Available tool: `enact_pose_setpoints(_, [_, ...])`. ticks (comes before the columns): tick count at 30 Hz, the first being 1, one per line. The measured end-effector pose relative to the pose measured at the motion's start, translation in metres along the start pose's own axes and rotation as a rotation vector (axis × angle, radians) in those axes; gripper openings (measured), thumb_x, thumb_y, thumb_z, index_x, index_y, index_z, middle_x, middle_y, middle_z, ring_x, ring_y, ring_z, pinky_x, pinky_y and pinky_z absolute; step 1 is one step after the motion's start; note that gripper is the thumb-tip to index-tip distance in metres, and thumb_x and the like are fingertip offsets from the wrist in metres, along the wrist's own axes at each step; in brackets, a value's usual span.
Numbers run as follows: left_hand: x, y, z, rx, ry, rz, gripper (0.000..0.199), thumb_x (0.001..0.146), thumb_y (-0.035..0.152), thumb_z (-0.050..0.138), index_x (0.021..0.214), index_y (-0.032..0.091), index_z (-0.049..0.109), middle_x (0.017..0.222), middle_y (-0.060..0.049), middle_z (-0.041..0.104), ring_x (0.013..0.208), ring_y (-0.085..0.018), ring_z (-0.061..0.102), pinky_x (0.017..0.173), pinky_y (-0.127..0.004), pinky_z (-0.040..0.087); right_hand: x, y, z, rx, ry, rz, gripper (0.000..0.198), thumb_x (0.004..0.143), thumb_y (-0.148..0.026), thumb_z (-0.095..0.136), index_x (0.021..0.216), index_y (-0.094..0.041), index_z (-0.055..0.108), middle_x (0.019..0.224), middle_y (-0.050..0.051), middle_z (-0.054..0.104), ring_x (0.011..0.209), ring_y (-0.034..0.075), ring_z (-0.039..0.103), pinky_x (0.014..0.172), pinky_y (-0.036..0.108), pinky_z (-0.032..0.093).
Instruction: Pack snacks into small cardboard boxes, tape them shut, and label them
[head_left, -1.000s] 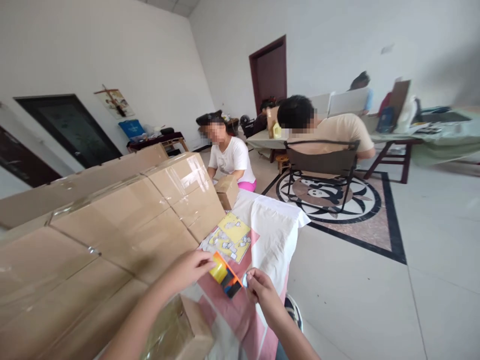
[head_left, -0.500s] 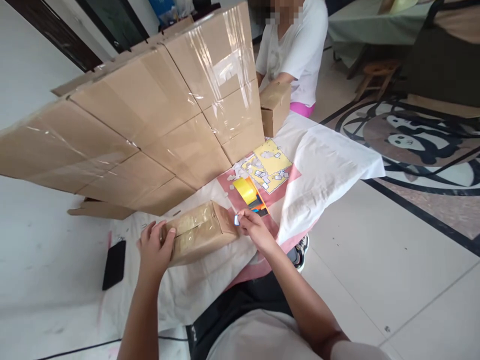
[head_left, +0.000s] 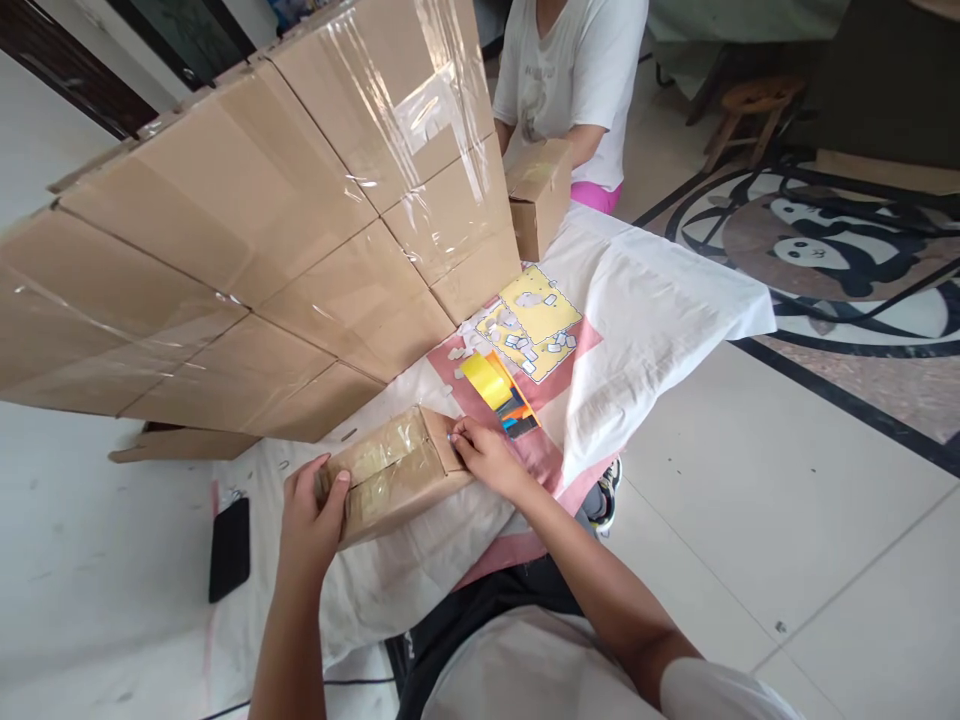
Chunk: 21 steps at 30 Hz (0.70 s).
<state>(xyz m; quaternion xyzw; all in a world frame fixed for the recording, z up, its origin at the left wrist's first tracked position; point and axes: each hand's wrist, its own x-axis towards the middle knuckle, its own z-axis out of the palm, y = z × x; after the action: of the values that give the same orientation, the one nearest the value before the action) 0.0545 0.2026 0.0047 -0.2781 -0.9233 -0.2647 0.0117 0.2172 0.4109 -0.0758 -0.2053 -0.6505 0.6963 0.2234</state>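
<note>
A taped cardboard box (head_left: 394, 468) lies on the cloth-covered table in front of me. My left hand (head_left: 311, 508) grips its left end, thumb on the top and fingers round the far side. At the box's right end, my right hand (head_left: 484, 455) is closed in a pinch on a small white label with a blue edge (head_left: 451, 437), which is against the end face and mostly hidden by the fingers. Just beyond that hand sits a tape dispenser (head_left: 511, 405) with a yellow roll.
A tall stack of taped cartons (head_left: 337, 230) stands along the far left side. Label sheets (head_left: 541, 308) and loose scraps lie beyond the dispenser. A black phone-like slab (head_left: 229, 550) is at the left edge. Across the table, another person (head_left: 574, 80) handles a second box (head_left: 540, 195).
My right hand has moved left, bringing the label from just off the box onto its end face. My left hand keeps its grip. The camera view has shifted slightly.
</note>
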Motion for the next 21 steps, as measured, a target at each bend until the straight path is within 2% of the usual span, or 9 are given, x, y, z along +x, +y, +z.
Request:
enact_pose_setpoints(7, [0.0, 0.002, 0.0, 0.015, -0.007, -0.017, 0.063, 0.085, 0.061, 0.051, 0.128, 0.015, 0.057, 0.128, -0.016, 0.054, 0.124, -0.032, 0.054, 0.115, -0.052, 0.038, 0.003, 0.004, 0.004, -0.135, 0.09, 0.177, 0.028, 0.091, -0.037, 0.056, 0.069, -0.022, 0.05, 0.063, -0.004, 0.056, 0.063, 0.014, 0.054, 0.059, 0.024, 0.038])
enact_pose_setpoints(10, [-0.001, 0.002, 0.0, 0.014, -0.008, -0.028, 0.063, 0.085, 0.061, 0.051, 0.129, 0.016, 0.057, 0.128, -0.016, 0.054, 0.123, -0.031, 0.054, 0.115, -0.052, 0.038, -0.003, 0.007, 0.007, -0.093, 0.175, 0.147, 0.02, 0.088, -0.037, 0.06, 0.078, -0.02, 0.06, 0.067, -0.001, 0.064, 0.063, 0.015, 0.058, 0.059, 0.026, 0.043])
enact_pose_setpoints(12, [-0.001, 0.003, 0.0, 0.007, -0.01, -0.029, 0.063, 0.085, 0.06, 0.051, 0.129, 0.016, 0.057, 0.128, -0.016, 0.053, 0.123, -0.032, 0.054, 0.115, -0.052, 0.038, -0.011, 0.01, 0.009, 0.005, 0.204, 0.064, 0.02, 0.088, -0.035, 0.056, 0.089, -0.019, 0.069, 0.081, 0.003, 0.074, 0.074, 0.019, 0.067, 0.068, 0.029, 0.051])
enact_pose_setpoints(14, [-0.002, 0.004, 0.0, -0.002, -0.012, -0.028, 0.063, 0.085, 0.061, 0.051, 0.129, 0.016, 0.057, 0.128, -0.016, 0.053, 0.124, -0.032, 0.053, 0.115, -0.053, 0.038, -0.021, 0.015, 0.013, 0.107, 0.187, 0.001, 0.028, 0.089, -0.032, 0.051, 0.097, -0.02, 0.076, 0.1, 0.006, 0.078, 0.094, 0.023, 0.072, 0.085, 0.034, 0.056])
enact_pose_setpoints(16, [-0.002, 0.004, 0.0, -0.007, -0.017, -0.028, 0.063, 0.085, 0.061, 0.051, 0.129, 0.016, 0.056, 0.128, -0.016, 0.053, 0.123, -0.032, 0.053, 0.115, -0.053, 0.038, -0.029, 0.02, 0.016, 0.145, 0.161, 0.001, 0.033, 0.09, -0.03, 0.049, 0.105, -0.021, 0.078, 0.11, 0.006, 0.078, 0.108, 0.025, 0.072, 0.097, 0.039, 0.055])
enact_pose_setpoints(18, [-0.002, 0.003, 0.0, -0.01, -0.02, -0.032, 0.063, 0.085, 0.061, 0.051, 0.13, 0.017, 0.056, 0.128, -0.016, 0.052, 0.123, -0.032, 0.053, 0.115, -0.054, 0.038, -0.035, 0.022, 0.017, 0.122, 0.151, -0.008, 0.037, 0.092, -0.028, 0.049, 0.115, -0.022, 0.077, 0.113, 0.005, 0.078, 0.111, 0.025, 0.071, 0.103, 0.042, 0.054])
enact_pose_setpoints(21, [-0.001, 0.001, 0.0, -0.027, -0.02, -0.018, 0.063, 0.085, 0.062, 0.051, 0.13, 0.017, 0.055, 0.129, -0.015, 0.052, 0.125, -0.032, 0.052, 0.116, -0.054, 0.038, -0.045, 0.017, 0.013, 0.014, 0.124, -0.092, 0.04, 0.095, -0.023, 0.046, 0.125, -0.023, 0.073, 0.122, 0.005, 0.075, 0.12, 0.024, 0.068, 0.11, 0.042, 0.05])
